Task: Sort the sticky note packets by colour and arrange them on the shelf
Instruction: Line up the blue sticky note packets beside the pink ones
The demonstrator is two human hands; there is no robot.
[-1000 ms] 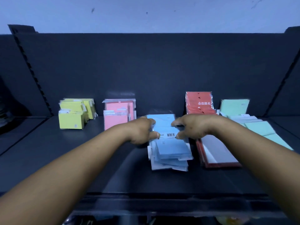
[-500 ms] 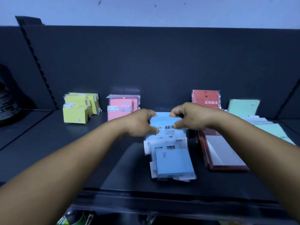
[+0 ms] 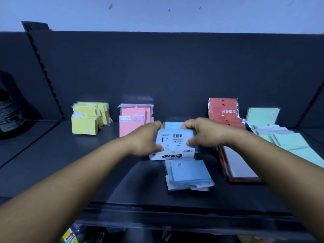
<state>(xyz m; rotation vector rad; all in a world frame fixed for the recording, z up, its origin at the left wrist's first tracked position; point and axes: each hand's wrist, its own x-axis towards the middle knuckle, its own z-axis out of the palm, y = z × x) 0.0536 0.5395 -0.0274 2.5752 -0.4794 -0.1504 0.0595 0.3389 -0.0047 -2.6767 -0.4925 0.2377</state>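
Blue sticky note packet [image 3: 175, 144] raised upright between both hands, label side facing camera; small print illegible, side edges hidden under fingers. Left hand [image 3: 145, 140] pinches left edge, right hand [image 3: 201, 133] pinches right edge, fingers curled. Blue packet pile [image 3: 189, 174] just below fingers on shelf [image 3: 52, 163]; farther blue packets mostly hidden.
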